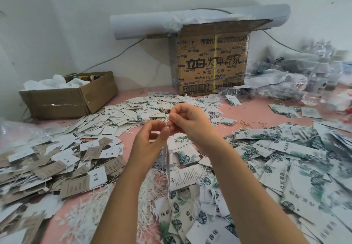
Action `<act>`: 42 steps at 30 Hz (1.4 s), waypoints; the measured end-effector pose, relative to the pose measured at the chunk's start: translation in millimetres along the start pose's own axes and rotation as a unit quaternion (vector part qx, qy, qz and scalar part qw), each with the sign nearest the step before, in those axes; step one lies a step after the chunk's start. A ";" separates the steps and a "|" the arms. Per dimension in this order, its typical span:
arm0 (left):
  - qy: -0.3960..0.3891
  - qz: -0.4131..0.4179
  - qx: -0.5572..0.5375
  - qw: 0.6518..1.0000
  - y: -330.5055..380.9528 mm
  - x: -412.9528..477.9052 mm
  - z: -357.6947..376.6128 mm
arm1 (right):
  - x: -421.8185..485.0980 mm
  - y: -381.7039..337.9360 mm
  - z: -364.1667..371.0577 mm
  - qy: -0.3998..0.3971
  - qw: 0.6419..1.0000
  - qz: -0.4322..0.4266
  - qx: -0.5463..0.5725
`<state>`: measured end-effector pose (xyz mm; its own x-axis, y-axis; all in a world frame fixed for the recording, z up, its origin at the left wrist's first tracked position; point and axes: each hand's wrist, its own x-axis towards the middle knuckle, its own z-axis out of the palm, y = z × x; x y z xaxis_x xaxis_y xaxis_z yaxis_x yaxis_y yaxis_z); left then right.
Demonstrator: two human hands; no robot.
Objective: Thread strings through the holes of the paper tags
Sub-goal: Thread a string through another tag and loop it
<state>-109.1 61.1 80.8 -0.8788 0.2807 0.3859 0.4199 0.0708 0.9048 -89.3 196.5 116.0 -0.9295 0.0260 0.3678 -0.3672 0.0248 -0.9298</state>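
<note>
Two cardboard boxes, an open box (66,101) and a printed box (211,63); one paper roll (141,24); two hands, left hand (150,143) and right hand (190,122); paper tags (122,114) and strings (152,196) — beyond counting.

The left hand (150,141) and right hand (190,122) meet above the pink bench (253,108), both pinching a thin white string (166,125). A tag (167,160) hangs edge-on beneath. Leaf-printed tags (285,148) are heaped to the right, brown and white tags (66,158) to the left.

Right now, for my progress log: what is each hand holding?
Left hand: pinches the hanging tag at its top.
Right hand: pinches the white string.
</note>
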 end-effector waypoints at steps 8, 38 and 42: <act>-0.054 -0.011 -0.003 0.998 0.1 -1.8 -3.4 | -1.0 -5.1 4.9 0.052 0.995 -0.079 0.019; 0.102 0.003 -0.021 0.995 -0.3 4.7 -10.0 | -0.9 3.6 -11.2 -0.107 0.974 0.108 -0.165; 0.034 -0.065 0.002 0.997 -1.8 2.1 -17.7 | -7.2 -8.3 -25.7 -0.197 0.918 0.171 -0.299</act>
<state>-115.8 44.6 83.2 -0.9395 0.2026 0.2763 0.3016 0.1064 0.9475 -78.7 221.8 121.4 -0.9705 -0.2253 -0.0861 -0.0778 0.6303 -0.7724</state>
